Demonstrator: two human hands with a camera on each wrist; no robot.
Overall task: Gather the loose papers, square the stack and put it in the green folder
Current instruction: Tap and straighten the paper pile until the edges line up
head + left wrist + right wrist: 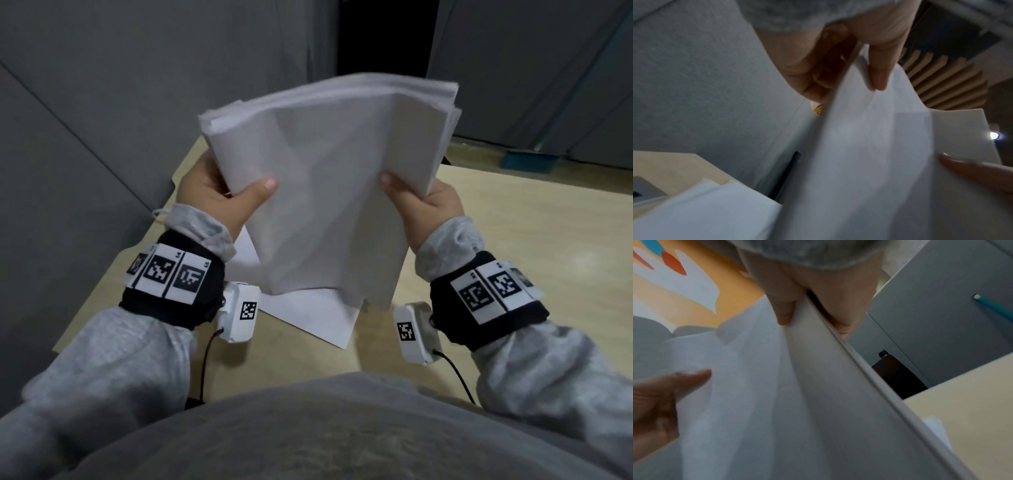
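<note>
Both hands grip the paper stack (329, 192) above the table (513, 240); left hand (219, 195) and right hand (428, 205) pinch its side edges, thumbs on top; stack edges uneven, blurred; more sheets (308, 311) lie on table, count unclear.

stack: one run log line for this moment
left hand holds stack | right hand holds stack | stack uneven, above table | sheet on table
</note>
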